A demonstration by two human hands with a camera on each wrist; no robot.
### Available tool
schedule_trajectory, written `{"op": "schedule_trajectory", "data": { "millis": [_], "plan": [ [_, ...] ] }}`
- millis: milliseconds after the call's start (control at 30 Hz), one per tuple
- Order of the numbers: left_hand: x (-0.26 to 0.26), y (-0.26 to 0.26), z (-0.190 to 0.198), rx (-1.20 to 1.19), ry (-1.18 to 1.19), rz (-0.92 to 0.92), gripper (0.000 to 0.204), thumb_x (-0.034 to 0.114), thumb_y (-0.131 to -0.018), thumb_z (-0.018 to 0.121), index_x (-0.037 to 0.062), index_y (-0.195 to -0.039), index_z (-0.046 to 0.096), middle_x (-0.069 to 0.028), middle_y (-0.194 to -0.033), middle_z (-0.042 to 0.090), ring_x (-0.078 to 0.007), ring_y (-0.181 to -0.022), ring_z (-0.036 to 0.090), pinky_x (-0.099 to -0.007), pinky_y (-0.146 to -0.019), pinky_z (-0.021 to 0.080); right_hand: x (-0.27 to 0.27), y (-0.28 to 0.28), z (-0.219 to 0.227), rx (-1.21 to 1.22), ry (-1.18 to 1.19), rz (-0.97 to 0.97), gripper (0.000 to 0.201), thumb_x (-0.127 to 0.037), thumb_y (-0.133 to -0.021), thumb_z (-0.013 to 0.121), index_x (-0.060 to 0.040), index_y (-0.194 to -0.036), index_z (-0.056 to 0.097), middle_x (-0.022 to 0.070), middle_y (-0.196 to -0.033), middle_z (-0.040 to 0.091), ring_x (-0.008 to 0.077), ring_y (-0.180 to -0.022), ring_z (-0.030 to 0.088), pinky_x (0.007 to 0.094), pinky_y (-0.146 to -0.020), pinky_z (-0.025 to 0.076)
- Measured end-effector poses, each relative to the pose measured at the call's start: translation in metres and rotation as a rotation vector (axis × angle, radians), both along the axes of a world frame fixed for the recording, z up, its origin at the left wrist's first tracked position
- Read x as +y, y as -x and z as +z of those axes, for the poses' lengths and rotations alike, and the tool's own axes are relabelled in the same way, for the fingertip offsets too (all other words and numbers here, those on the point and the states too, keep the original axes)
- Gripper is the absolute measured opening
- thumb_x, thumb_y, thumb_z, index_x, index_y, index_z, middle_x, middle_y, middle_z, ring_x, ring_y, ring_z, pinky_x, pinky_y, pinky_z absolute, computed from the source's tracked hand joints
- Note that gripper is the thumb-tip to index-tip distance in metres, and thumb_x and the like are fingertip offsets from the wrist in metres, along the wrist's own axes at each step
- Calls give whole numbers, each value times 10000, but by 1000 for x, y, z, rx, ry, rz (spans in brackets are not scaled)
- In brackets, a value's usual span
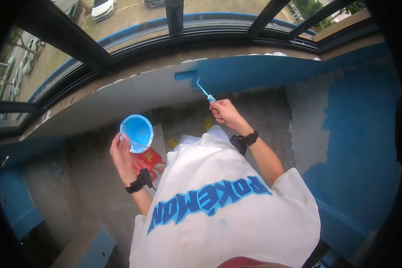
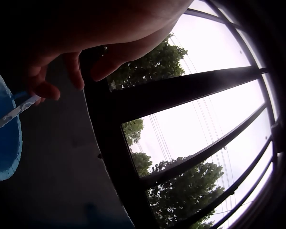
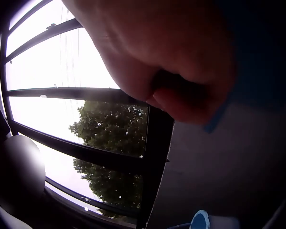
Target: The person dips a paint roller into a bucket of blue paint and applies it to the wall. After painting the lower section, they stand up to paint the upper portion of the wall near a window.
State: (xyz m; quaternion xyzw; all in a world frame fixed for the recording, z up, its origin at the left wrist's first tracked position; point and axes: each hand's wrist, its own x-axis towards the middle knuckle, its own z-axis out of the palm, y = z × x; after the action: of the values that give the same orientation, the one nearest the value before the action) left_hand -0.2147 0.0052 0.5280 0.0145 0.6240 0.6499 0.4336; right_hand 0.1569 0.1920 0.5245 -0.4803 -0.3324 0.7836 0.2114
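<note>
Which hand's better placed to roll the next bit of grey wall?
Probably the right hand: it already grips the roller and is nearer the blue paint's edge on the wall. The left hand is busy holding the bucket.

Shows one left hand (image 1: 122, 155) and one right hand (image 1: 229, 115); includes one bucket (image 1: 140, 129), one paint roller (image 1: 203, 89), one red stool (image 1: 147, 159) and one white shirt (image 1: 210, 223); adds two black wristbands (image 1: 251, 137) and two yellow shoes (image 1: 208, 123); has several parked cars (image 1: 103, 9), too unclear to count exactly.
</note>
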Motion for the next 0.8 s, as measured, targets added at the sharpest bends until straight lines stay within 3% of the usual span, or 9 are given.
{"op": "schedule_trajectory", "data": {
  "millis": [167,267,467,567,667,733,800],
  "plan": [
    [-8,10,-11,13,-3,27,462,315,-970,533,-21,-1287,525,-202,-1237,566,-251,-1168,534,-363,-985,388,-6,-25,49,-35,-65,-31,238,-184,-991,531,-23,-815,533,-50,-622,445,16,-434,322,222,-373,232],
    [-14,16,-20,-4,5,48,460,308,-962,548,-20,-1284,529,-199,-1226,570,-245,-1149,539,-361,-972,394,-2,-25,50,-64,-83,-34,244,-188,-992,529,-25,-810,533,-56,-618,444,10,-426,313,221,-367,222],
    [-19,16,-17,-28,2,81,468,307,-948,577,-19,-1280,529,-182,-1190,583,-235,-1118,544,-357,-953,402,13,14,-51,-128,-40,-3,247,-184,-989,539,-11,-813,545,-33,-630,454,28,-452,335,229,-389,243],
    [-19,11,-6,11,-8,94,473,312,-956,567,-21,-1288,520,-186,-1208,583,-241,-1136,540,-359,-961,401,13,11,-36,-103,-24,-4,248,-190,-999,533,-8,-831,549,-42,-637,445,23,-463,327,219,-396,237],
    [-23,12,-7,18,-55,65,471,312,-965,556,-20,-1297,512,-195,-1239,574,-245,-1157,535,-366,-967,399,10,-8,9,-75,-32,-44,240,-195,-1000,534,-11,-848,558,-51,-636,451,21,-459,339,210,-389,242],
    [-23,13,-10,7,-52,67,447,320,-961,568,27,-1298,536,-201,-1229,559,-238,-1114,554,-317,-932,439,7,-18,36,-53,-31,-91,232,-170,-988,533,-5,-825,549,-44,-640,460,26,-449,338,219,-382,246],
    [-23,12,-11,-4,-47,78,446,321,-960,569,27,-1294,538,-200,-1230,558,-239,-1119,551,-320,-937,436,11,-10,27,-53,-27,-78,237,-181,-994,534,-6,-835,553,-46,-639,459,24,-452,343,214,-383,249]
  ]
}}
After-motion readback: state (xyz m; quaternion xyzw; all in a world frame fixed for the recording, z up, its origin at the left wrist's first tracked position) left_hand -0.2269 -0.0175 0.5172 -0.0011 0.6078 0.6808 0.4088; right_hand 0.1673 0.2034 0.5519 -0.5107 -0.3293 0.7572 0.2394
